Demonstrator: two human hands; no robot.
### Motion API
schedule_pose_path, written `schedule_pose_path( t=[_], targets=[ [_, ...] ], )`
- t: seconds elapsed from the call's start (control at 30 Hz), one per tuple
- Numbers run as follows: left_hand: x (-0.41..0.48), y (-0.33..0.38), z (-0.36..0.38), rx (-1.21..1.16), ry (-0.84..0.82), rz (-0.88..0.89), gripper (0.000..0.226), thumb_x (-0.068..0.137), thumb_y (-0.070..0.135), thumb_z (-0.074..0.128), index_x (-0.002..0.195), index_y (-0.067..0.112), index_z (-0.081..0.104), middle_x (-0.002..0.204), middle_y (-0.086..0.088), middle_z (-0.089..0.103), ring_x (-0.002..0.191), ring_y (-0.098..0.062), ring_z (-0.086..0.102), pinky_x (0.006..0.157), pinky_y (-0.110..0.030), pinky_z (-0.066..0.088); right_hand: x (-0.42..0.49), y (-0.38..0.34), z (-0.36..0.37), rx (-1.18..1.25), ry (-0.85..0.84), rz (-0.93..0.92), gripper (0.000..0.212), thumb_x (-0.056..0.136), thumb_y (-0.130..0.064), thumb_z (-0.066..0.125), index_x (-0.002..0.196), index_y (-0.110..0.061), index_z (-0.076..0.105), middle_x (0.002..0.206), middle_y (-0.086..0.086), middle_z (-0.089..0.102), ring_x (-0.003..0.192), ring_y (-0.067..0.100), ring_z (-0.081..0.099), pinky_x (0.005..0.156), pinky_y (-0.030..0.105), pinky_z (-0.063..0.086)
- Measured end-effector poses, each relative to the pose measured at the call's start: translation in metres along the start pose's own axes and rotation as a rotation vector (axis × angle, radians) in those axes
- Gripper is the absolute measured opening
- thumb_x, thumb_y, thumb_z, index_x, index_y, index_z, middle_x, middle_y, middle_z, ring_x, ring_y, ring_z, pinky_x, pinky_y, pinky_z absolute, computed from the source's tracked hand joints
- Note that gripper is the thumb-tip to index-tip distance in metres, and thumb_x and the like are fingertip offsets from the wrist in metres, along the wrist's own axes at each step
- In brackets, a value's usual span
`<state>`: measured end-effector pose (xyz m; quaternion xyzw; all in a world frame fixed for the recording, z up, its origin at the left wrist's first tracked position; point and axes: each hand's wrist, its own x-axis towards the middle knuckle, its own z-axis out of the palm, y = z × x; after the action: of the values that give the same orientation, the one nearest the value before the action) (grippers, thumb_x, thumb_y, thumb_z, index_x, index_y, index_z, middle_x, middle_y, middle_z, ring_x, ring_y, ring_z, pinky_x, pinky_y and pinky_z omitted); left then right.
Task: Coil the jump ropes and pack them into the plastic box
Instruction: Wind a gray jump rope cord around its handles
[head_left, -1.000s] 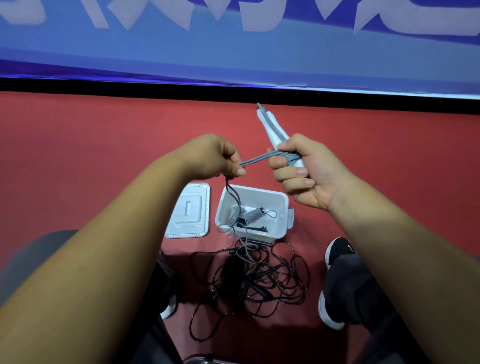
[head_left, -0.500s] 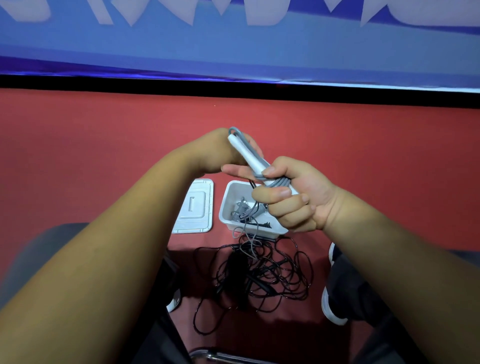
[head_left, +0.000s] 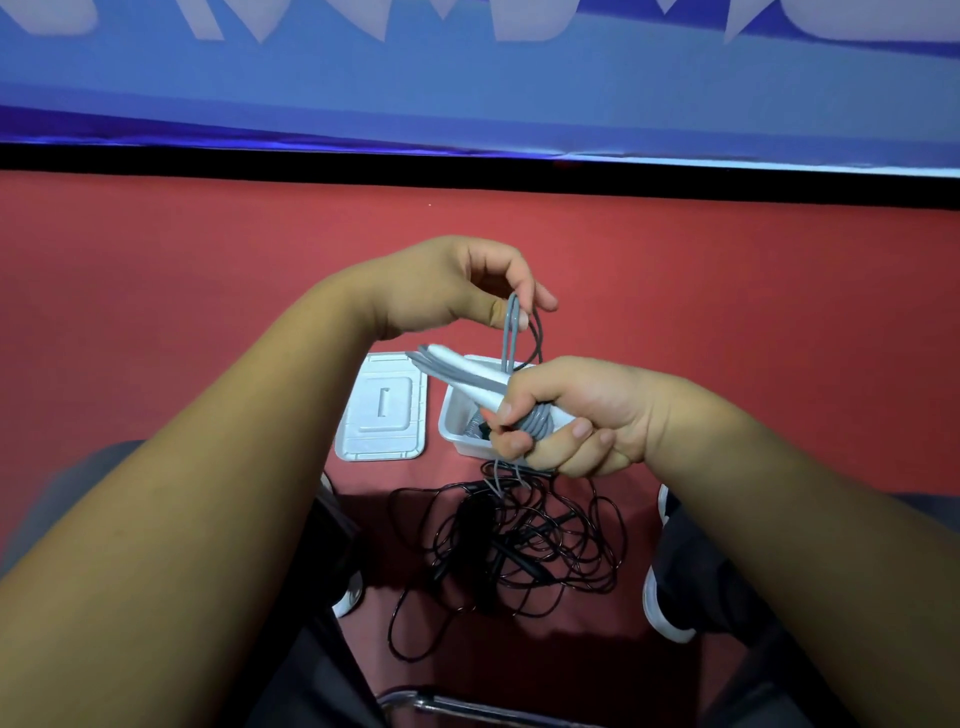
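above a red floor (head_left: 208, 270), my left hand (head_left: 447, 291) pinches the top of a loop of the grey jump rope (head_left: 511, 338) between thumb and forefinger, the other fingers loosely bent. my right hand (head_left: 582, 415) is closed in a fist round the rope's white handles (head_left: 460, 368) and the grey turns wound about them; the handles jut out to the left of my knuckles, tilted upward. below that fist the white plastic box (head_left: 457, 434) sits open on the floor, partly hidden, with something grey inside that i cannot make out. its lid (head_left: 382, 410) lies flat just beside it on the left. nearer to me, a loose tangle of black jump ropes (head_left: 519, 540) sprawls on the floor between my shoes (head_left: 662, 603), just beside the box. a blue banner (head_left: 467, 93) runs along the far side.
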<state>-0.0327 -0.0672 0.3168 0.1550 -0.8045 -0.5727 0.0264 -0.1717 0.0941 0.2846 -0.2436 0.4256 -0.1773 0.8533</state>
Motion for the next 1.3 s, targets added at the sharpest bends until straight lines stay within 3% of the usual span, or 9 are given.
schedule_pose_path(
  t=[0.13,0.17,0.33,0.47,0.7,0.8,0.93,1.13,1.3],
  targets=[
    [-0.002,0.009,-0.002,0.103,0.055,0.005,0.022,0.085,-0.004,0.078,0.094,0.015,0.076,0.101,-0.014,0.076,0.110,-0.040,0.069,0.102,-0.049,0.056,-0.006,-0.001,0.001,0.058,0.186,-0.007,0.015,0.100,-0.017,0.046,0.086,-0.012,0.047,0.058,-0.004,0.049,0.031,0.001,0.023,0.032,0.014,0.007],
    [-0.002,0.011,-0.002,0.176,0.083,0.000,0.024,0.084,-0.002,0.080,0.093,0.020,0.079,0.099,-0.014,0.075,0.102,-0.038,0.070,0.095,-0.046,0.057,-0.003,-0.002,-0.002,0.092,0.233,-0.022,0.004,0.095,-0.015,0.053,0.093,-0.013,0.053,0.062,-0.003,0.049,0.035,0.001,0.023,0.032,0.014,0.008],
    [-0.007,0.015,-0.005,0.527,0.124,0.016,0.025,0.085,0.011,0.083,0.100,0.030,0.081,0.096,0.009,0.070,0.084,-0.015,0.065,0.081,-0.032,0.053,0.011,0.000,-0.030,0.254,0.532,-0.174,0.036,0.095,-0.014,0.057,0.130,-0.015,0.064,0.070,-0.002,0.046,0.045,0.005,0.020,0.035,0.015,0.012],
    [-0.010,0.006,-0.003,0.717,0.116,-0.102,0.029,0.086,0.013,0.080,0.110,0.028,0.076,0.090,0.015,0.073,0.080,0.001,0.065,0.076,-0.021,0.051,0.013,-0.005,-0.043,0.334,0.631,-0.297,0.030,0.097,-0.011,0.054,0.126,-0.016,0.060,0.067,-0.001,0.047,0.046,0.005,0.022,0.033,0.015,0.016],
    [-0.002,-0.016,0.005,0.615,0.151,-0.319,0.015,0.089,0.027,0.082,0.102,0.023,0.076,0.077,0.003,0.075,0.061,-0.012,0.069,0.064,-0.024,0.053,0.003,-0.015,-0.036,0.306,0.582,-0.500,0.020,0.101,-0.016,0.066,0.118,-0.019,0.055,0.069,0.000,0.047,0.048,0.005,0.024,0.035,0.016,0.017],
    [0.002,-0.016,0.010,0.492,0.206,-0.320,0.005,0.097,0.026,0.073,0.097,0.024,0.077,0.073,0.002,0.075,0.059,-0.012,0.069,0.060,-0.026,0.057,0.000,-0.019,-0.031,0.313,0.570,-0.568,0.043,0.094,-0.054,0.073,0.115,-0.020,0.058,0.069,-0.002,0.047,0.050,0.005,0.022,0.036,0.016,0.016],
    [0.005,-0.014,0.010,0.324,0.294,-0.223,0.010,0.093,0.026,0.079,0.085,0.021,0.076,0.071,-0.001,0.071,0.061,-0.014,0.061,0.067,-0.033,0.054,-0.002,-0.023,-0.035,0.413,0.611,-0.596,0.075,0.087,-0.088,0.047,0.112,-0.019,0.063,0.069,-0.002,0.046,0.050,0.005,0.017,0.038,0.017,0.012],
    [0.002,-0.005,0.007,0.099,0.266,-0.072,0.010,0.094,0.016,0.076,0.103,0.013,0.079,0.099,-0.004,0.079,0.093,-0.009,0.069,0.098,-0.029,0.053,-0.007,-0.022,-0.043,0.508,0.620,-0.644,0.059,0.102,-0.068,0.048,0.123,-0.016,0.066,0.066,-0.002,0.045,0.044,0.003,0.021,0.033,0.017,0.015],
    [-0.001,-0.006,0.002,0.002,0.176,-0.108,0.017,0.101,0.009,0.066,0.115,0.010,0.076,0.088,-0.007,0.074,0.082,-0.019,0.068,0.089,-0.037,0.060,-0.016,-0.026,-0.043,0.527,0.583,-0.635,0.040,0.102,-0.056,0.053,0.094,-0.017,0.057,0.067,-0.004,0.043,0.040,0.003,0.020,0.033,0.017,0.009]
  ],
)
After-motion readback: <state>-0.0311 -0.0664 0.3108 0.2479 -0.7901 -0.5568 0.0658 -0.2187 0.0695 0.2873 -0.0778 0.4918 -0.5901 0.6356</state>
